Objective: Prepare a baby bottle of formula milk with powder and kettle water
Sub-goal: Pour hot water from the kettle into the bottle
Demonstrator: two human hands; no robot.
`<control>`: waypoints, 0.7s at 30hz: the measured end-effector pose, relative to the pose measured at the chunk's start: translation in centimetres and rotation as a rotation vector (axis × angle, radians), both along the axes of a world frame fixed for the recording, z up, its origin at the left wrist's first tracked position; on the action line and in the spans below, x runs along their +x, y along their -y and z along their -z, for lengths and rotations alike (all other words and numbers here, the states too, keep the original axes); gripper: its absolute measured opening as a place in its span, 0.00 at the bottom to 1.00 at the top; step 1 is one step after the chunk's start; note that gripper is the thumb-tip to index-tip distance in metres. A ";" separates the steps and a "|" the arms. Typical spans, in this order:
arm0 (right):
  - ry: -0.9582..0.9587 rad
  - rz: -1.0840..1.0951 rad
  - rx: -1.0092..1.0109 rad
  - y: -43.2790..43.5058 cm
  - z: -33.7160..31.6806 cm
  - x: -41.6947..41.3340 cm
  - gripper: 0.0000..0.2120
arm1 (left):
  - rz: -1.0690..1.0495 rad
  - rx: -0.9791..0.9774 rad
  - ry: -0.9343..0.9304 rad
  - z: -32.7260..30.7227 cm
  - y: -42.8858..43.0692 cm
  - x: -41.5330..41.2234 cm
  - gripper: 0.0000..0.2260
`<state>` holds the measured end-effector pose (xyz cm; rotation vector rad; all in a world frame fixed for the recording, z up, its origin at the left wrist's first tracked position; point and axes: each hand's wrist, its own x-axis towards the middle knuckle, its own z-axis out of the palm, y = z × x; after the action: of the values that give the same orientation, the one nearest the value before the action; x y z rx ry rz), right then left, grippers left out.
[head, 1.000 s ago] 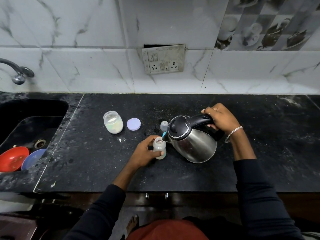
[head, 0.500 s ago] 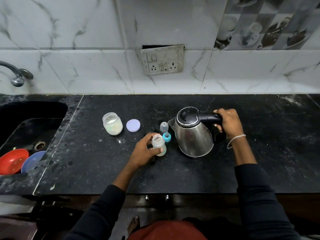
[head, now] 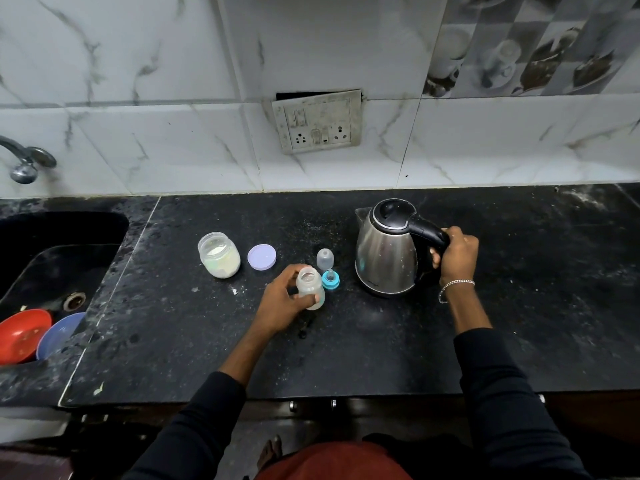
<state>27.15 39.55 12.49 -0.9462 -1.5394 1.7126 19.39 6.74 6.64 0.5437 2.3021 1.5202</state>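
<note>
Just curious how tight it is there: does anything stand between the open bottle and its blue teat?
Nothing visible does. The blue teat stands right beside the bottle, which the left hand holds; the clear cap sits behind both.

Steel kettle with black lid, centre right; lilac lid; blue teat ring; red bowl lower left; speckled black counter; white marbled tiles.

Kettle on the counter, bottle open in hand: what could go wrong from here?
The bottle, gripped by the left hand, has no top on; a tilt could spill it. The blue teat stands right beside it and might get knocked over. The powder jar sits open, lid beside it, so moisture could get in.
</note>
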 end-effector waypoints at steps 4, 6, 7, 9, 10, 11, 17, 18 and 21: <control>-0.033 0.039 -0.042 0.0 1.3 -0.5 0.17 | -0.019 -0.004 -0.009 0.0 -0.1 -0.6 0.25; -0.029 0.068 -0.054 -0.1 1.9 -0.9 0.15 | -0.022 -0.014 -0.012 -0.2 -0.3 -0.8 0.25; -0.028 0.080 -0.060 -0.1 2.2 -1.0 0.15 | -0.023 -0.015 -0.015 -0.3 -0.3 -0.9 0.25; -0.026 0.094 -0.069 -0.1 2.6 -1.3 0.15 | -0.027 -0.020 -0.020 -0.5 -0.3 -1.1 0.24; -0.023 0.096 -0.067 -0.2 2.7 -1.4 0.15 | -0.028 -0.026 -0.020 -0.6 -0.3 -1.2 0.24; -0.021 0.097 -0.068 -0.2 2.9 -1.4 0.14 | -0.027 -0.032 -0.019 -0.6 -0.3 -1.3 0.24; -0.038 0.116 -0.106 -0.8 3.3 -1.6 0.14 | -0.024 -0.050 -0.021 -0.4 -0.4 -1.7 0.24; -0.039 0.116 -0.113 -0.9 3.4 -1.6 0.14 | -0.023 -0.050 -0.021 -0.4 -0.4 -1.7 0.24; -0.049 0.107 -0.116 -1.1 3.5 -1.6 0.14 | -0.020 -0.046 -0.036 -0.3 -0.6 -1.9 0.24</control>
<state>25.58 40.69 8.96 -1.0190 -1.3459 1.7511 17.49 7.35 6.98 0.5414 2.3699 1.4743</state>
